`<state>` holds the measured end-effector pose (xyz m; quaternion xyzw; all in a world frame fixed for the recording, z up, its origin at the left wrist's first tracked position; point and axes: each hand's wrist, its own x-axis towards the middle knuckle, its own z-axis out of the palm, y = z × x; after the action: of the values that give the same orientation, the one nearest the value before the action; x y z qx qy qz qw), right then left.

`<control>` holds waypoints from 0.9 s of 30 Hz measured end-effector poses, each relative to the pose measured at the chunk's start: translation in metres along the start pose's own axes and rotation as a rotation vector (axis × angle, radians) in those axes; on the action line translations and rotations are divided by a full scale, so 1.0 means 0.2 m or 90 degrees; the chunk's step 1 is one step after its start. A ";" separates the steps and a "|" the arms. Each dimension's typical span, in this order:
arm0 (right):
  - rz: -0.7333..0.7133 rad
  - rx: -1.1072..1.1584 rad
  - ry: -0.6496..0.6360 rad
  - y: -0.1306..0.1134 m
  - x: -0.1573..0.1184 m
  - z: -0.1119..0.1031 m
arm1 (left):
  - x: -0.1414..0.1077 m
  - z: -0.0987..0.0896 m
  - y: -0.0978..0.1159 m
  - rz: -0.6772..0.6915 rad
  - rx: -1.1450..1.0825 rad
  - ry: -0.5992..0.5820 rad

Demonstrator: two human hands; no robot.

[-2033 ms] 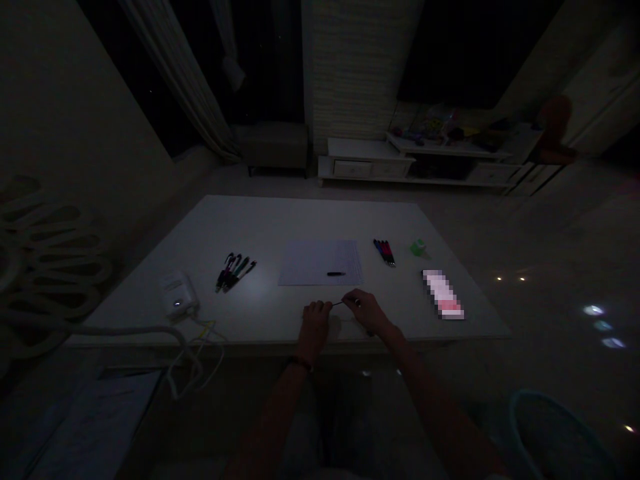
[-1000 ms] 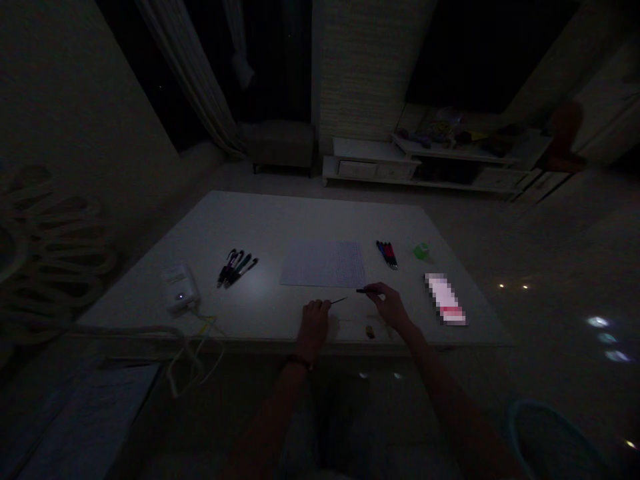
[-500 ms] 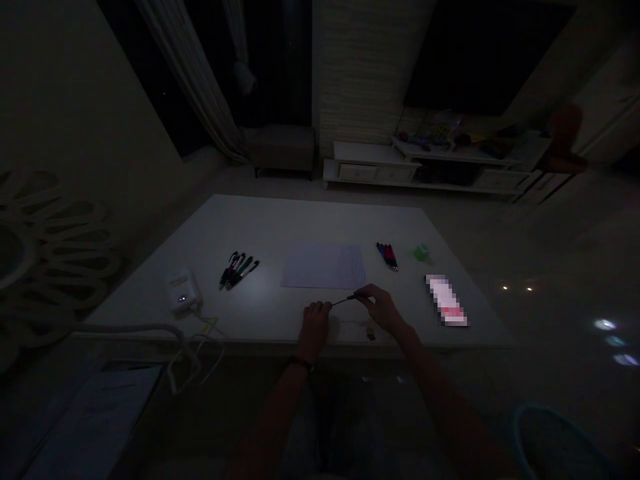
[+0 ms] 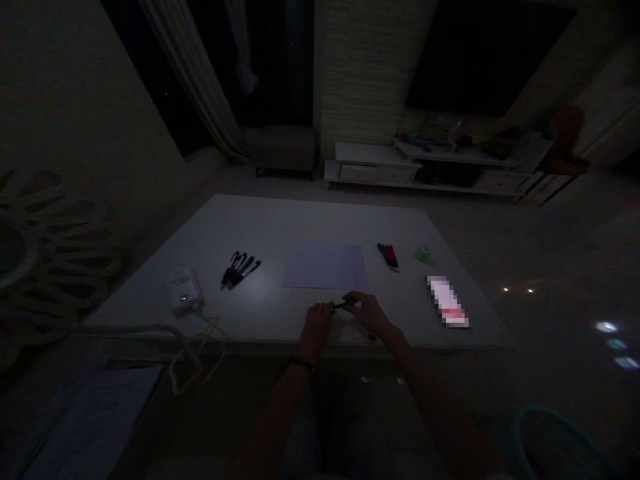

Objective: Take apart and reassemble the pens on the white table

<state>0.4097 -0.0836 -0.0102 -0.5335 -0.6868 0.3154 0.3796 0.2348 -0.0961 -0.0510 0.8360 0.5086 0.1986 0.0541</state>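
Near the white table's (image 4: pixel 270 217) front edge, my left hand (image 4: pixel 318 322) grips one end of a dark, thin pen-like object (image 4: pixel 342 305). The fingers of my right hand (image 4: pixel 367 311) pinch its other end. Just beyond my hands lies a sheet of paper (image 4: pixel 324 265), partly covered with lines of writing. A small brownish thing (image 4: pixel 371 337) on the table is partly hidden by my right hand.
Several pens (image 4: pixel 241 270) lie left of the paper and several blue and red pens (image 4: pixel 389 257) right of it. A green object (image 4: pixel 423 253) and a lit phone (image 4: pixel 447 301) are at the right. A white device (image 4: pixel 184 291) with cables is at the left.
My right hand has moved left and slightly down, closer to my left hand. Less of the thin object shows between the hands, and the brownish thing is more covered.
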 end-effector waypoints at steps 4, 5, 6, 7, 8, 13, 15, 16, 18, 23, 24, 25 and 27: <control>0.083 0.042 -0.008 0.00 0.00 0.03 | 0.00 0.01 0.00 0.009 -0.007 0.015; 0.110 0.050 -0.008 0.00 0.00 0.04 | -0.01 0.01 0.00 0.017 -0.007 0.013; 0.137 0.057 -0.013 0.00 0.00 0.03 | -0.01 0.00 0.00 0.028 -0.007 0.009; 0.160 0.061 -0.020 -0.01 0.00 0.03 | -0.01 0.00 0.00 0.038 -0.007 0.007; 0.179 0.062 -0.025 -0.01 0.00 0.04 | -0.01 0.00 0.00 0.044 -0.006 0.007; 0.205 0.015 -0.001 -0.02 -0.01 0.07 | -0.01 -0.01 0.00 0.046 -0.006 0.012; 0.211 -0.015 0.002 -0.02 -0.01 0.08 | 0.00 -0.01 0.00 0.057 -0.012 0.005; 0.210 -0.026 -0.003 -0.02 -0.01 0.08 | 0.00 -0.01 0.00 0.063 -0.016 0.003; 0.188 -0.019 -0.028 -0.02 -0.02 0.07 | 0.00 -0.02 0.00 0.063 -0.022 0.004; 0.138 0.064 -0.081 -0.01 -0.03 0.05 | 0.00 -0.01 0.00 0.049 -0.024 0.002; 0.154 0.071 -0.078 0.00 -0.03 0.06 | 0.00 -0.01 0.00 0.052 -0.021 -0.001; 0.171 0.076 -0.075 0.01 -0.03 0.06 | 0.00 -0.01 0.00 0.054 -0.018 -0.004; 0.188 0.088 -0.074 0.02 -0.02 0.07 | -0.01 0.00 0.00 0.051 -0.014 -0.006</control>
<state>0.4010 -0.0873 -0.0221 -0.5819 -0.5984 0.4445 0.3252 0.2343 -0.0970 -0.0518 0.8559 0.4725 0.2019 0.0579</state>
